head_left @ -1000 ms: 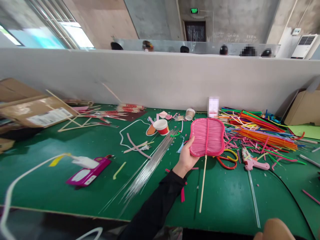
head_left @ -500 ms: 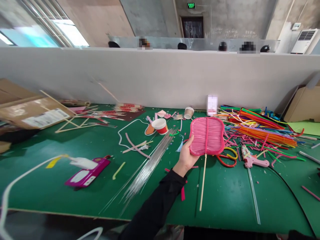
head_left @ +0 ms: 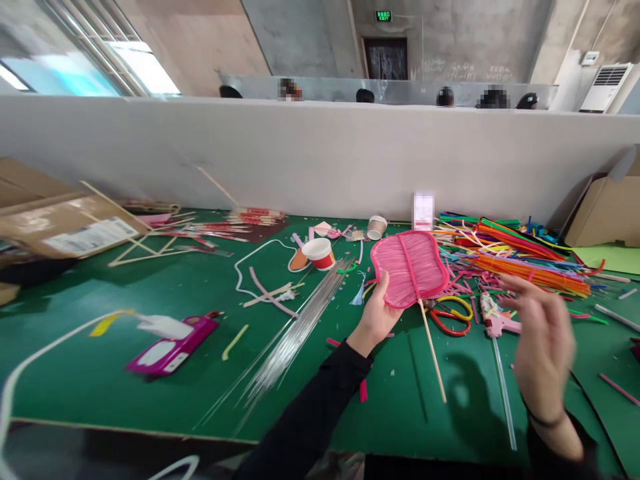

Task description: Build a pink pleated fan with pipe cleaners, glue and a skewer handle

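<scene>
My left hand [head_left: 379, 312] grips a pink hand fan [head_left: 400, 272] by its lower left edge, with the thumb on the front face. The fan has a wavy outline, a pipe-cleaner rib down its middle and a thin wooden stick handle pointing down and to the right. My right hand [head_left: 545, 347] is raised at the right, blurred by motion, its fingers loosely bent and apart with nothing seen in them. It partly covers a pink glue gun [head_left: 495, 323], which has a clear glue stick. Scissors [head_left: 453, 319] with red and yellow handles lie between fan and glue gun.
Bundles of coloured pipe cleaners [head_left: 533, 267] lie at the back right. Silver wires [head_left: 295, 347] cross the middle of the green table. A paper cup [head_left: 320, 253], a purple device [head_left: 173, 347] with a white cord and a cardboard box [head_left: 75, 223] are further left.
My right hand has come into view from the lower right. The fan has tilted in my left hand, so its stick handle now swings out to the right.
</scene>
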The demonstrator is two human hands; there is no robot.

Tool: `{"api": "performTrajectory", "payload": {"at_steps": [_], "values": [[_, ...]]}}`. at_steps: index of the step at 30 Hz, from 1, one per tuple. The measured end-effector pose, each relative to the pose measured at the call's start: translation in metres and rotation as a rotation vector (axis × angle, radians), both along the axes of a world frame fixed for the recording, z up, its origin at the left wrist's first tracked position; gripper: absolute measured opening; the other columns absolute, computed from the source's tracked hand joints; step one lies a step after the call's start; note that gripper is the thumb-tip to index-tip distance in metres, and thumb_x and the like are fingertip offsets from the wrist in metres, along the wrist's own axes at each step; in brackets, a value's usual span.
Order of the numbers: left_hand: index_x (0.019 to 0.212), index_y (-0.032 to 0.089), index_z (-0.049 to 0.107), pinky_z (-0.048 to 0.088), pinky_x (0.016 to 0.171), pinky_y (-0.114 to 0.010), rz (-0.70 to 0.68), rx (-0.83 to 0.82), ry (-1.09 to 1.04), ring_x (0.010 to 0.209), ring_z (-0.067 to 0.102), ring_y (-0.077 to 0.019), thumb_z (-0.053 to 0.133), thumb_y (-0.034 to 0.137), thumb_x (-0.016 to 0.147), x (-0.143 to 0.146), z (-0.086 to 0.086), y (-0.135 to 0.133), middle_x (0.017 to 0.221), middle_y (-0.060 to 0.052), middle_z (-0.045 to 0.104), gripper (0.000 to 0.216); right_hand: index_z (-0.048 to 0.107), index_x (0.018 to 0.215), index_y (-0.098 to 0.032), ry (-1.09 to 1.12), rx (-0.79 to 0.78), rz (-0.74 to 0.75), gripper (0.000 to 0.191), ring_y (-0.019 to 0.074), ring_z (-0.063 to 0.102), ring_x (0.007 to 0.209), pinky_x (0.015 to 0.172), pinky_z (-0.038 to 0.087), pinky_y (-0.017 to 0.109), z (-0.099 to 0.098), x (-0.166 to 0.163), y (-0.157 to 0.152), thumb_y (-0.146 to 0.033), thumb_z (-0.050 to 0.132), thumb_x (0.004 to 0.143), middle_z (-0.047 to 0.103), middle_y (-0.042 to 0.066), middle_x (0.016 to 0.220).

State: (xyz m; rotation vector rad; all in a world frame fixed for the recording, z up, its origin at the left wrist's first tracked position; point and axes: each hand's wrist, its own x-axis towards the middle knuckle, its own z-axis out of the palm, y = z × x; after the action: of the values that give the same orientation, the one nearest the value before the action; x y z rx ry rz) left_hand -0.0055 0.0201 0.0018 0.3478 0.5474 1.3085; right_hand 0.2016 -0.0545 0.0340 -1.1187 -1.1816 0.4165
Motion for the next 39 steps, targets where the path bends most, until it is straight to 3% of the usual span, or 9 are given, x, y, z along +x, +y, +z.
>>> {"api": "performTrajectory", "payload": {"at_steps": [3, 6, 8, 13, 22, 28, 33, 36, 39], "values": [[0.114, 0.016, 0.069, 0.053, 0.101, -0.039, -0.024, 0.015, 0.062, 0.107, 0.071, -0.0225, 0.054, 0.031, 0.098, 0.001, -0.006, -0.001, 0.108, -0.008, 0.077, 0.026, 0.061, 0.110, -0.024, 0.195, -0.245, 0.077, 0.048, 0.0247, 0.064, 0.103, 0.081, 0.056, 0.039, -0.020, -0.009, 0.012, -0.064, 0.058, 0.086, 0.066, 0.009, 0.118], [0.107, 0.015, 0.070, 0.053, 0.102, -0.040, -0.044, 0.051, 0.117, 0.108, 0.070, -0.0234, 0.060, 0.031, 0.095, 0.002, -0.010, -0.005, 0.105, -0.008, 0.077, 0.022, 0.061, 0.111, -0.024, 0.335, -0.468, 0.304, 0.059, 0.0234, 0.066, 0.093, 0.074, 0.056, 0.036, -0.036, -0.021, 0.022, -0.070, 0.066, 0.074, 0.069, 0.007, 0.110], [0.107, 0.016, 0.070, 0.053, 0.102, -0.041, -0.065, 0.102, 0.141, 0.108, 0.070, -0.0244, 0.068, 0.030, 0.091, 0.003, -0.010, -0.008, 0.106, -0.008, 0.077, 0.022, 0.064, 0.104, -0.024, 0.358, -0.450, 0.387, 0.053, 0.0221, 0.066, 0.092, 0.076, 0.056, 0.034, -0.041, -0.025, 0.025, -0.067, 0.068, 0.074, 0.070, 0.005, 0.102], [0.111, 0.016, 0.068, 0.052, 0.103, -0.044, -0.121, 0.172, 0.189, 0.113, 0.067, -0.0288, 0.079, 0.027, 0.081, 0.004, -0.005, -0.016, 0.109, -0.009, 0.075, 0.034, 0.066, 0.100, -0.025, 0.509, -0.388, 0.386, 0.042, 0.0202, 0.066, 0.083, 0.068, 0.057, 0.032, -0.034, -0.022, 0.022, -0.059, 0.072, 0.075, 0.070, 0.002, 0.095], [0.109, 0.016, 0.071, 0.052, 0.102, -0.045, -0.199, 0.131, 0.214, 0.112, 0.068, -0.0308, 0.079, 0.028, 0.079, -0.002, -0.002, -0.017, 0.107, -0.009, 0.076, 0.033, 0.061, 0.095, -0.023, 0.497, -0.433, 0.406, 0.048, 0.0149, 0.057, 0.056, 0.048, 0.054, 0.028, -0.039, -0.025, 0.021, -0.062, 0.074, 0.071, 0.063, -0.002, 0.069], [0.108, 0.016, 0.072, 0.050, 0.103, -0.046, -0.181, 0.154, 0.303, 0.114, 0.066, -0.0333, 0.085, 0.018, 0.068, -0.002, -0.004, -0.019, 0.107, -0.010, 0.077, 0.043, 0.061, 0.097, -0.023, 0.495, -0.381, 0.377, 0.047, 0.0131, 0.055, 0.055, 0.051, 0.057, 0.029, -0.047, -0.026, 0.026, -0.062, 0.073, 0.073, 0.056, -0.005, 0.068], [0.108, 0.015, 0.073, 0.049, 0.103, -0.050, -0.195, 0.166, 0.356, 0.111, 0.068, -0.0360, 0.086, 0.017, 0.067, 0.001, -0.001, -0.023, 0.105, -0.012, 0.077, 0.043, 0.063, 0.097, -0.023, 0.461, -0.414, 0.332, 0.047, 0.0157, 0.058, 0.060, 0.052, 0.055, 0.029, -0.048, -0.025, 0.026, -0.063, 0.070, 0.075, 0.062, -0.001, 0.073], [0.108, 0.014, 0.074, 0.048, 0.105, -0.051, -0.246, 0.187, 0.350, 0.112, 0.067, -0.0375, 0.085, 0.019, 0.069, 0.003, 0.000, -0.026, 0.105, -0.014, 0.077, 0.041, 0.060, 0.117, -0.022, 0.273, -0.299, 0.187, 0.049, 0.0191, 0.064, 0.075, 0.062, 0.056, 0.032, -0.047, -0.022, 0.025, -0.057, 0.065, 0.083, 0.069, 0.005, 0.089], [0.108, 0.014, 0.075, 0.047, 0.107, -0.052, -0.253, 0.178, 0.330, 0.114, 0.066, -0.0377, 0.084, 0.017, 0.070, 0.003, -0.001, -0.028, 0.107, -0.014, 0.077, 0.039, 0.060, 0.126, -0.025, -0.094, -0.074, -0.047, 0.043, 0.0239, 0.061, 0.103, 0.078, 0.056, 0.039, -0.044, -0.016, 0.026, -0.045, 0.062, 0.088, 0.063, 0.012, 0.120]]}}
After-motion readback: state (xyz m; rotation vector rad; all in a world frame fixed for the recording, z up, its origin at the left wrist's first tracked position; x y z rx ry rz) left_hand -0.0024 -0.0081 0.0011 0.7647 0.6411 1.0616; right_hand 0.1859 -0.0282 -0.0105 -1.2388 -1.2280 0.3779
